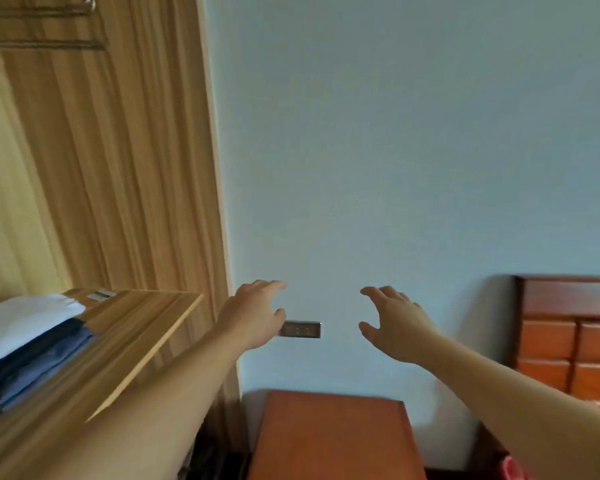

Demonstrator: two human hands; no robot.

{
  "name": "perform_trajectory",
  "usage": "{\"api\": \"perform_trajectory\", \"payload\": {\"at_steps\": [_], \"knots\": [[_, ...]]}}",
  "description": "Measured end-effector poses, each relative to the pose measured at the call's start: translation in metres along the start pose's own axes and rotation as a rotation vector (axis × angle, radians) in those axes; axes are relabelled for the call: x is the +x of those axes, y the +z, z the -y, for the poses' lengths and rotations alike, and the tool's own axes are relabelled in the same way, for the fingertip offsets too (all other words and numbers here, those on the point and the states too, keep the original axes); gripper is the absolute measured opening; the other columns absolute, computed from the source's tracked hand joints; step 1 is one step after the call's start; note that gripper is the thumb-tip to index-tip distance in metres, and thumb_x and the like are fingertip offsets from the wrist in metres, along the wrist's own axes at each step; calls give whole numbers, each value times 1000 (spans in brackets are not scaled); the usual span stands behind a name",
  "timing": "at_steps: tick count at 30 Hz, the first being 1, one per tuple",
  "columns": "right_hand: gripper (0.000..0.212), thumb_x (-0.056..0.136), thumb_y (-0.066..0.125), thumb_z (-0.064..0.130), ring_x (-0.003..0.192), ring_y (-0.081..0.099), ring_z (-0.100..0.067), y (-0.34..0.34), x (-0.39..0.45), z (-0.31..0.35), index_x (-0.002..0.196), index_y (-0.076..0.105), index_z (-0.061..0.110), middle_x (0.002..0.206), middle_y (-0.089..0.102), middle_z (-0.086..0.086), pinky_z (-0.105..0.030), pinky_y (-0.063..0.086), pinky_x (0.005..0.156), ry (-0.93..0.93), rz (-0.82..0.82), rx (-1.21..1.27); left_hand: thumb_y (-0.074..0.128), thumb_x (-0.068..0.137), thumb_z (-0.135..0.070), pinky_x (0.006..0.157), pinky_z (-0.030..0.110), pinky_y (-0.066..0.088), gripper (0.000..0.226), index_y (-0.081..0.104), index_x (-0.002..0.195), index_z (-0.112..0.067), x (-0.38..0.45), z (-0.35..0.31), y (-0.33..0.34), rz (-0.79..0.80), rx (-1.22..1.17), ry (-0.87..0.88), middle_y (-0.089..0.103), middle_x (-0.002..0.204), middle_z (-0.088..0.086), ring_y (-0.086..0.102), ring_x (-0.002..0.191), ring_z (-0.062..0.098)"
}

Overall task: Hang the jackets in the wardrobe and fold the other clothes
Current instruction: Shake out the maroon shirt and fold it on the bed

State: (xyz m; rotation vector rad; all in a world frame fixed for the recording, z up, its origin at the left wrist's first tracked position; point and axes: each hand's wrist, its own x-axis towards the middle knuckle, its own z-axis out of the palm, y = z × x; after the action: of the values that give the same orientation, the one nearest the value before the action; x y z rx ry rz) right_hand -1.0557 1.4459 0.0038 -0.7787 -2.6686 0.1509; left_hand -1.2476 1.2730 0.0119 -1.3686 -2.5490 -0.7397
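Observation:
Both my hands are stretched out in front of a pale blue wall and hold nothing. My left hand [257, 313] has relaxed, slightly spread fingers, just right of the wardrobe's side panel [136, 168]. My right hand [394, 322] is open too, fingers loosely bent, about a hand's width away from the left. A stack of folded clothes [28, 344], white on top with dark blue and lighter blue beneath, lies on a wardrobe shelf [132, 337] at the lower left. A metal hanging rail [42, 45] shows at the top left inside the wardrobe.
A wall socket plate [302, 329] sits between my hands. Below stands a reddish wooden bedside table [333, 438]. A reddish wooden headboard [568, 334] is at the right. Something pink [513, 469] peeks in at the bottom right.

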Motion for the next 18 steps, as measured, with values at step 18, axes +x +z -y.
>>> {"api": "perform_trajectory", "payload": {"at_steps": [18], "knots": [[62,84,54,45,121,48,-23,-163,-546,-213,141,36,28,130,47,2,-37,42,98,920,-80,-108,55,89,-34,105,37,40,50,47,138,-34,-257,-494,162,473,-306,812,48,141,-9,43,127,17]]}}
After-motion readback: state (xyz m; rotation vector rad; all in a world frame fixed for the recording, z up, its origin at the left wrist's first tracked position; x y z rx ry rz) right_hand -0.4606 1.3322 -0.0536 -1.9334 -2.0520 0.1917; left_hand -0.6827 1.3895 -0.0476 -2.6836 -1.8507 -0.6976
